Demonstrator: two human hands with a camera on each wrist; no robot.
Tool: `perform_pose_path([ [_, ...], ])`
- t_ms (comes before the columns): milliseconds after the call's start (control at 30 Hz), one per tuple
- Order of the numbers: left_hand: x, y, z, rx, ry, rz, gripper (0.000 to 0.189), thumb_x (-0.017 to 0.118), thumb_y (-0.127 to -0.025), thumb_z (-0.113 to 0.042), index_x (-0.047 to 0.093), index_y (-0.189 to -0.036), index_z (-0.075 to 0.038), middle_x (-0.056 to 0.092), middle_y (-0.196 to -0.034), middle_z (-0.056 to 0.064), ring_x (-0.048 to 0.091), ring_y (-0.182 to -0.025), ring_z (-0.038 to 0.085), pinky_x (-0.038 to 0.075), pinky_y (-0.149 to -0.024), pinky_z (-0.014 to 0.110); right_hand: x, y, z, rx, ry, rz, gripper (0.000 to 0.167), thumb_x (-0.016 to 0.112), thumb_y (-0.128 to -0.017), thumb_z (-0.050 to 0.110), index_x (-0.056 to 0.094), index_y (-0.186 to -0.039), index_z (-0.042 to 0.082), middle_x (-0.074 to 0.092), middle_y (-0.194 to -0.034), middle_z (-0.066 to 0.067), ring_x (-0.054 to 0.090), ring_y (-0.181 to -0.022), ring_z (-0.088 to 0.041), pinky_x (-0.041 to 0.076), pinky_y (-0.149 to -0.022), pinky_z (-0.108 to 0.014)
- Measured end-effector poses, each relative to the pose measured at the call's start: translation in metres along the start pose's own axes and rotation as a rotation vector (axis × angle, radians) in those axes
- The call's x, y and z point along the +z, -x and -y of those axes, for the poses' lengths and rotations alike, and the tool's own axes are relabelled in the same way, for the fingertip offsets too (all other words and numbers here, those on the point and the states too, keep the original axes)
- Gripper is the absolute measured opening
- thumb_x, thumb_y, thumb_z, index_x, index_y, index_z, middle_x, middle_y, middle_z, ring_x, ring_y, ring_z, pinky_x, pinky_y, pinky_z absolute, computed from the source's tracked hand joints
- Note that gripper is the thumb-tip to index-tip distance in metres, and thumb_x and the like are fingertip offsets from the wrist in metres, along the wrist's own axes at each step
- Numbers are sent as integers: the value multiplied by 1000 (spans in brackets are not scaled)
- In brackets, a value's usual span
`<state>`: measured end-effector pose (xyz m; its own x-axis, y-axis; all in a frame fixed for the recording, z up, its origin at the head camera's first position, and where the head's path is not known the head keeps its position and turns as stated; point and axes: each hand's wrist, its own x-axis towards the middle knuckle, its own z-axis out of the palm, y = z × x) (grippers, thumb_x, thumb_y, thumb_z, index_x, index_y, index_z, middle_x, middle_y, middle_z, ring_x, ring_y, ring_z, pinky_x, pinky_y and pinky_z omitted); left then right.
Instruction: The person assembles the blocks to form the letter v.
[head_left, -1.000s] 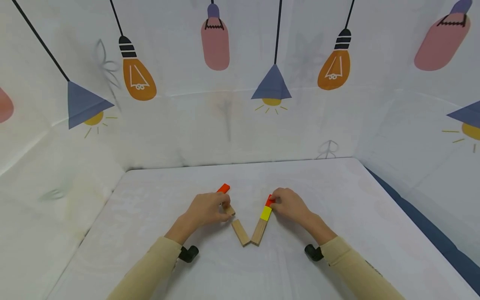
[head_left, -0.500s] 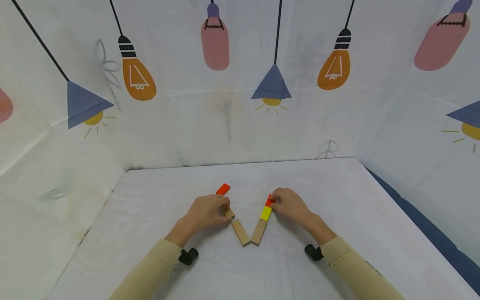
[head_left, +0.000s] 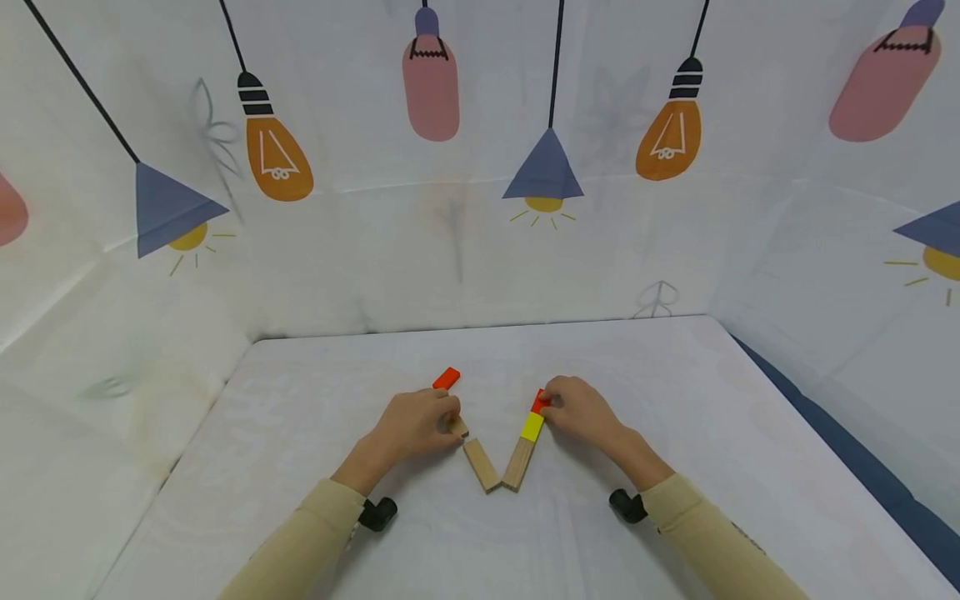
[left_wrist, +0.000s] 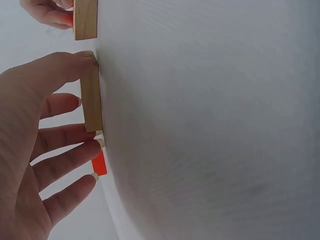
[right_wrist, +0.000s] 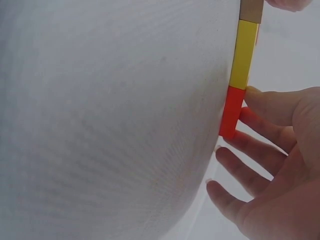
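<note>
My left hand [head_left: 411, 423] pinches a plain wooden block [left_wrist: 91, 102] lengthwise, thumb at its near end and fingers at its far end. In the head view that hand covers most of the block. Just below it lies another plain wooden block [head_left: 482, 465], angled down to the right. A loose orange-red block [head_left: 446, 378] lies beyond the left fingers. On the right, my right hand [head_left: 583, 410] holds a red block [right_wrist: 232, 112] between thumb and fingers. This one meets a yellow block [head_left: 532, 427], which continues into a plain wooden block [head_left: 518, 463]. Both rows converge in a V.
The blocks lie on a white-covered table [head_left: 570, 533]. Behind it hangs a white cloth wall [head_left: 375, 250] printed with lamps and bulbs. A dark camera [head_left: 377, 513] sits at the left wrist, another dark camera [head_left: 627, 505] at the right.
My left hand has shifted its wooden block slightly towards the lower wooden block, and more of the orange-red block shows. The right hand and its row have stayed in place.
</note>
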<state>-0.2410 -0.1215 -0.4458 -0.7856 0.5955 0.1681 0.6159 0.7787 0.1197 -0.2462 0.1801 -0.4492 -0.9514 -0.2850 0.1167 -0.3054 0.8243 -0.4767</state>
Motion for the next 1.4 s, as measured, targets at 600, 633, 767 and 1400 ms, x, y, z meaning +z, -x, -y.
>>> perform_pose_path([
  [600,1,2,2,-29,48,-26,16,73,-88,-41,66,-93,-28,65,-89,-12,53,-78,5,43,-63,24,-1,0,2,-18,17,-12,14,75,-86,15,75,-97,8,72,-103,-4,62,-96,-22,52,-91,-43],
  [633,2,1,2,-27,56,-27,16,73,-88,-41,66,-93,-28,65,-89,-12,53,-79,5,43,-63,23,-1,0,2,-18,16,-12,14,74,-86,15,74,-97,8,72,-103,-5,62,-96,-22,52,-91,-43],
  [767,5,1,1,-28,79,-23,16,74,-88,-40,66,-94,-27,63,-89,-11,51,-77,5,42,-63,23,-1,1,2,-16,12,-7,14,74,-86,16,74,-98,8,72,-103,-5,63,-97,-22,53,-91,-43],
  [1400,4,-1,-4,29,94,1,16,73,-89,-40,66,-94,-26,61,-89,-9,50,-72,4,40,-62,21,1,2,2,-2,12,-9,15,74,-86,15,74,-99,7,72,-105,-5,62,-98,-22,52,-92,-43],
])
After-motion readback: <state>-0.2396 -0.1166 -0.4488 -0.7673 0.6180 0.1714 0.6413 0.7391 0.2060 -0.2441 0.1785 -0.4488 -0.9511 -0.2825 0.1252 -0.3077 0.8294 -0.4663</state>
